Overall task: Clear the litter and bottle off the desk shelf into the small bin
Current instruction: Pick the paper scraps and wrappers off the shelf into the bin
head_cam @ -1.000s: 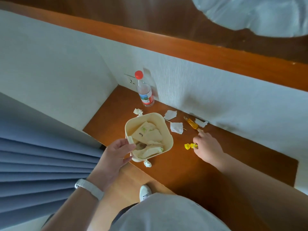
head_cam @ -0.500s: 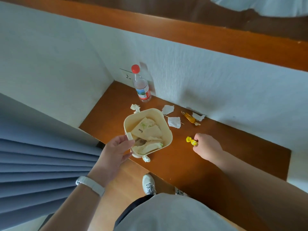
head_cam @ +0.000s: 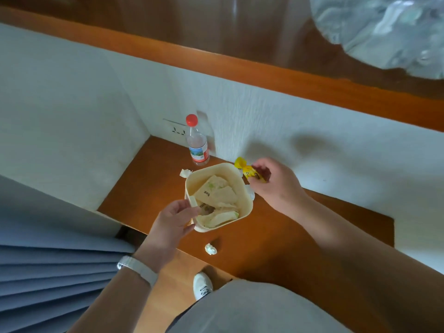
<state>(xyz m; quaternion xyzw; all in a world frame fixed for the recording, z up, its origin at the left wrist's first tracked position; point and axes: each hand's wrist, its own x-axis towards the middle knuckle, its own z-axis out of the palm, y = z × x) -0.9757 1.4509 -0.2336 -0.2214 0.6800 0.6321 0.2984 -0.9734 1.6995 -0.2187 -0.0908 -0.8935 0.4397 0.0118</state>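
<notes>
Bin (head_cam: 243,188), one, cream, sat on desk shelf (head_cam: 276,236), near edge, holding several crumpled wrappers. My left hand (head_cam: 174,224) gripped bin's near rim, fingers clamped on it. My right hand (head_cam: 276,186) hovered just beside bin's far rim, fingers pinched shut on one yellow wrapper (head_cam: 247,170). One bottle (head_cam: 197,146), red cap, stood upright at back wall, apart from bin. Loose white scraps counted: one (head_cam: 185,173) behind bin, one (head_cam: 210,249) in front, one (head_cam: 250,193) partly hidden under my right hand.
</notes>
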